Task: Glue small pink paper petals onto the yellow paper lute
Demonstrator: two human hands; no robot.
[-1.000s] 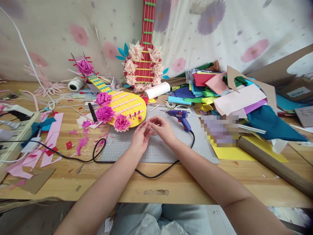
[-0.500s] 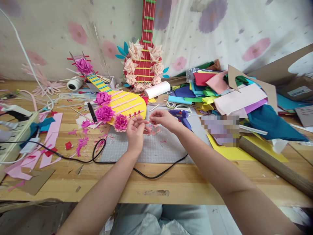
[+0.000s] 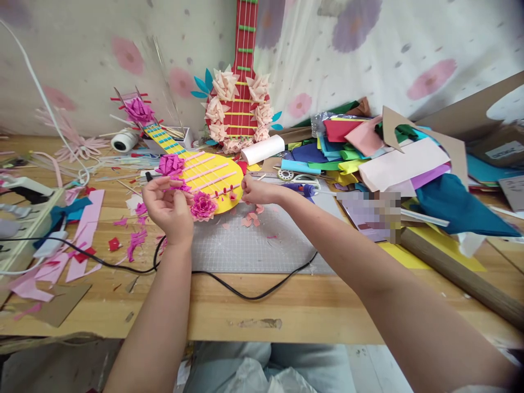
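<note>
From where I stand, the yellow paper guitar (image 3: 210, 176) lies aslant left of the middle of the desk (image 3: 327, 314), its rounded body toward the front edge and its neck pointing to the back left corner. The left hand (image 3: 170, 208) is above the body's left side, in front of some magenta flowers (image 3: 203, 206), palm turned up, the fingers loosely curled and half open; I see nothing in them. The right hand (image 3: 260, 191) is by the body's right rim, fingers folded inward; I cannot tell whether they pinch anything or touch the rim. Below it, small peach petals (image 3: 250, 220) are scattered on a grey cutting mat (image 3: 254, 248) that reaches the desk's front edge. A blue glue gun (image 3: 305, 189) lies just beside the right forearm, partly hidden by it, and a black cord (image 3: 254, 298) loops down over the front edge. By the back edge stands a red guitar (image 3: 242, 109) ringed with pale flowers. A heap of coloured paper (image 3: 347, 150) fills the back right, and pink paper strips (image 3: 88, 232) lie toward the left edge, next to a power strip (image 3: 43, 213).
</note>
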